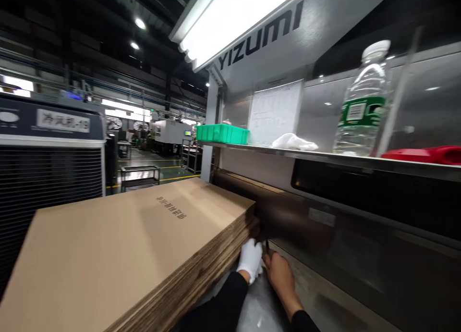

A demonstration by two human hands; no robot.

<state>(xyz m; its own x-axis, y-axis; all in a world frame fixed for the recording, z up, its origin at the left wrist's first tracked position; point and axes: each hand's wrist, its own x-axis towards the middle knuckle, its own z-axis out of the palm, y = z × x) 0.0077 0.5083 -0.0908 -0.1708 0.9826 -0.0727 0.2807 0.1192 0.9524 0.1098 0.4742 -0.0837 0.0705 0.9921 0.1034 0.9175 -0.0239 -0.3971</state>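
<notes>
A thick stack of flat brown cardboard sheets point(118, 245) lies in front of me, its top sheet printed with dark characters. My left hand point(250, 259), in a white glove, presses against the stack's right edge low down. My bare right hand point(279, 273) sits just beside it, fingers curled around a thin dark thing that I cannot make out, close to the stack's corner. Both sleeves are black.
A steel shelf point(324, 155) on the YIZUMI machine carries a green tray point(222, 133), a white cloth point(293, 141), a water bottle point(363, 101) and a red object point(425, 154). A dark cooling unit point(46, 154) stands at left. A metal cart point(139, 176) stands in the aisle behind.
</notes>
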